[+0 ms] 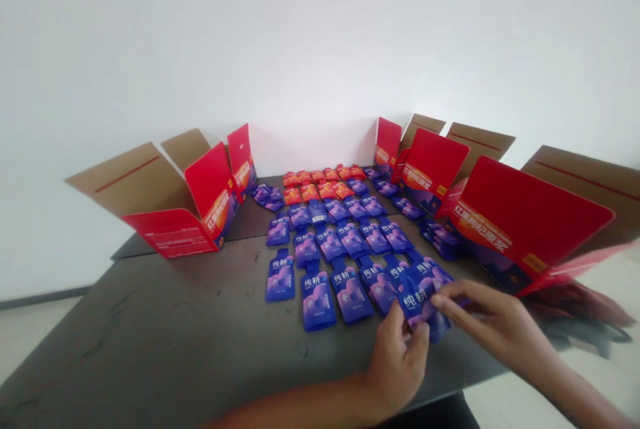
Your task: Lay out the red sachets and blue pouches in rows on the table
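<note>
Near the table's front right, my left hand pinches the lower edge of a purple-blue pouch with white lettering. My right hand grips the same pouch at its right side, thumb and forefinger closed on it. Another pouch seems to lie behind or under the held one, but the hands partly hide it. Just beyond and to the left, purple pouches lie face up in overlapping rows, their spouts pointing away from me. Farther back are rows of orange-red pouches.
Open red cartons stand on both sides: a left carton, a near right carton and a middle right carton, with others behind. Purple pouches lie along the right cartons, more pouches at back left. The dark table meets a white wall.
</note>
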`<action>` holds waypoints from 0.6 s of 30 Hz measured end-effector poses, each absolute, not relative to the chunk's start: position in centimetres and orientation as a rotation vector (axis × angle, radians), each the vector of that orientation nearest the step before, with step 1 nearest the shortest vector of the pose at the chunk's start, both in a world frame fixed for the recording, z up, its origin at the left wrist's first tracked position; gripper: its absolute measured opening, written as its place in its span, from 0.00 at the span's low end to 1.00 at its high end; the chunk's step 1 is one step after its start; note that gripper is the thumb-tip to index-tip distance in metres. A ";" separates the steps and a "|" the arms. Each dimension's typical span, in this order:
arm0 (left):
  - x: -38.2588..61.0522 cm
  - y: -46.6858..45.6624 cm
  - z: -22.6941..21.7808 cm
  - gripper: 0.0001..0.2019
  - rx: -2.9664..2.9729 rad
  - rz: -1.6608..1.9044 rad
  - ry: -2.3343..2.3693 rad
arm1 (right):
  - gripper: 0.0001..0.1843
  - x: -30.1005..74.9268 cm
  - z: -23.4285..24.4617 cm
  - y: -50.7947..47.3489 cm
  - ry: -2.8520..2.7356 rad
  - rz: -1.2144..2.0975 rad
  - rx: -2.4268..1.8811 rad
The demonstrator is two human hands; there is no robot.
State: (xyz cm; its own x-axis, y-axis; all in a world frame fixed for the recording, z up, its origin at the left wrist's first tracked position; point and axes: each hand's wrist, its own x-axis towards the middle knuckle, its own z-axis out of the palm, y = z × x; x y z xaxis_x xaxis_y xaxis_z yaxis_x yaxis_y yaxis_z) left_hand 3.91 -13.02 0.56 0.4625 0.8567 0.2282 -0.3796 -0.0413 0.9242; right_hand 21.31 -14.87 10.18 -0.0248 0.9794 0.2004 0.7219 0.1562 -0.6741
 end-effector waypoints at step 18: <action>3.1 -13.5 0.9 0.24 1.585 1.270 0.419 | 0.18 24.2 11.7 -15.4 -1.511 0.952 -1.612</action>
State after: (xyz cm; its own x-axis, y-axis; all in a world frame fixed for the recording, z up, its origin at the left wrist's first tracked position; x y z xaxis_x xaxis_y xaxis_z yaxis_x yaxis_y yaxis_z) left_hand 3.07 -13.51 0.90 0.3837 0.7656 0.5163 -0.3074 -0.4213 0.8532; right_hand 24.21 -15.44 11.74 0.0402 0.9984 -0.0399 0.4671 -0.0541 -0.8825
